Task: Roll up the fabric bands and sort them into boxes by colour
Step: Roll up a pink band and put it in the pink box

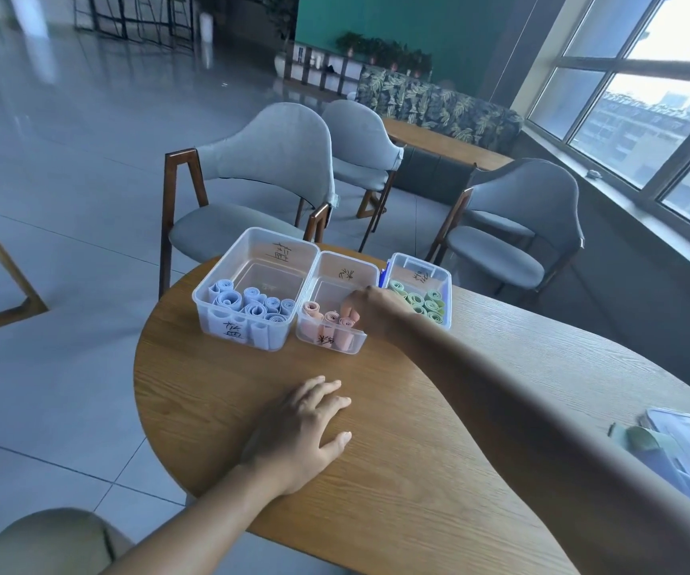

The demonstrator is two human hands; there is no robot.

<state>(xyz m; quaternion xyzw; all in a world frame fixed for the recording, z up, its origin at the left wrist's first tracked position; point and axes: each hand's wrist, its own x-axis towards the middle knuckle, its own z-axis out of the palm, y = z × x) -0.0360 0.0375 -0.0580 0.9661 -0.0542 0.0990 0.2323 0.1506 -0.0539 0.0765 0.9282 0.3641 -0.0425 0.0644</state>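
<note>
Now the pink rolls (337,325) stand upright in the middle box (330,340). The right hand (370,311) reaches into it, fingers curled on one roll. The left hand (301,429) lies flat and open on the table (417,471), holding nothing.

right hand (370,311) in middle box (337,338), at pink rolls (328,321) | left hand (303,429) flat on table (417,471)

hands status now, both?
Left hand: open, flat on the table.
Right hand: in the middle box, grip cannot be told.
</note>
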